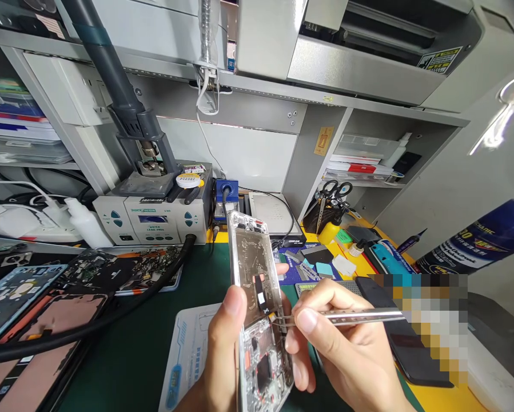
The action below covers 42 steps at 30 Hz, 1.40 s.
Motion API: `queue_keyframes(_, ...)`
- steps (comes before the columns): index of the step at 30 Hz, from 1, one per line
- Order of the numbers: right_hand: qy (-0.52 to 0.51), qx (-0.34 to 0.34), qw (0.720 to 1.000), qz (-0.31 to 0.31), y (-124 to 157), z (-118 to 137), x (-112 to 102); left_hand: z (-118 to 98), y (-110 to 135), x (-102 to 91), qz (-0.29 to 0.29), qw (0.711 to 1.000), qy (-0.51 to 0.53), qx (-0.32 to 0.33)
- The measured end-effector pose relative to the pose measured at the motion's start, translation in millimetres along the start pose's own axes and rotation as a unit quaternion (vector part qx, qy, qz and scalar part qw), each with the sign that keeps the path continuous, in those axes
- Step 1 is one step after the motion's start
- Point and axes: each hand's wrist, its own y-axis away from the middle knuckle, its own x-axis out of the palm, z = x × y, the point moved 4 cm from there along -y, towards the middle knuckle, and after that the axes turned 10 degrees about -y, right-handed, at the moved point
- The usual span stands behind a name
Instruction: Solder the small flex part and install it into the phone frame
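Observation:
My left hand (222, 337) holds an opened phone frame (250, 254) tilted upright, thumb along its left edge and fingers behind it. Bare metal fills the frame's upper half, while small parts show in the lower half. A black flex cable (261, 294) with a white patch lies across its middle. My right hand (338, 337) pinches metal tweezers (359, 316) between thumb and fingers. The tweezer tips reach the frame's right edge, close to a small yellowish connector (273, 316). Whether the tips grip that connector I cannot tell.
A soldering station (154, 217) stands at the back left, its black hose (145, 297) crossing the left side. Phone parts (46, 366) lie at left. A white-and-blue mat (188, 343) sits under my hands. Right stand a dark phone (419, 355) and a spray can (475, 240).

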Motion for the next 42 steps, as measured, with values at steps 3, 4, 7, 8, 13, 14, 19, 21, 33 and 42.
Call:
queue_keyframes(3,0.0,0.003,1.0,0.0,0.1,-0.1,0.2,-0.4,0.0,0.5,0.021,1.0,-0.007,0.001)
queue_keyframes(4,-0.002,0.003,1.0,0.0,0.2,-0.1,0.3,-0.4,-0.1,0.9,0.023,1.0,-0.006,0.0)
queue_keyframes(7,-0.005,0.002,1.0,0.001,0.6,0.0,0.5,-0.8,-0.4,2.1,0.017,1.0,-0.007,-0.001)
queue_keyframes(8,-0.004,0.002,1.0,0.001,0.7,0.0,0.6,-0.9,-0.5,2.4,0.015,1.0,-0.009,-0.001)
queue_keyframes(13,-0.003,0.004,1.0,0.0,0.8,-0.4,0.0,-1.0,-0.3,2.7,0.017,1.0,-0.012,0.004)
queue_keyframes(14,-0.004,0.003,1.0,0.001,0.5,-0.5,-0.6,-1.0,-0.2,2.2,0.017,1.0,-0.013,0.005)
queue_keyframes(19,-0.012,-0.006,0.999,0.034,-0.5,-1.3,-2.2,-1.5,-0.5,-0.7,0.024,0.999,-0.019,0.014)
queue_keyframes(21,-0.008,-0.009,0.999,0.034,-0.1,-1.3,-2.0,-1.1,-0.7,-1.0,0.026,0.999,-0.019,0.012)
queue_keyframes(33,0.024,0.012,1.0,-0.013,0.2,0.9,-0.8,-1.7,0.7,-1.5,0.001,0.998,-0.057,0.006)
queue_keyframes(42,0.026,0.012,1.0,-0.01,0.7,0.9,-0.4,-0.7,2.6,1.8,0.001,1.0,-0.018,0.006)
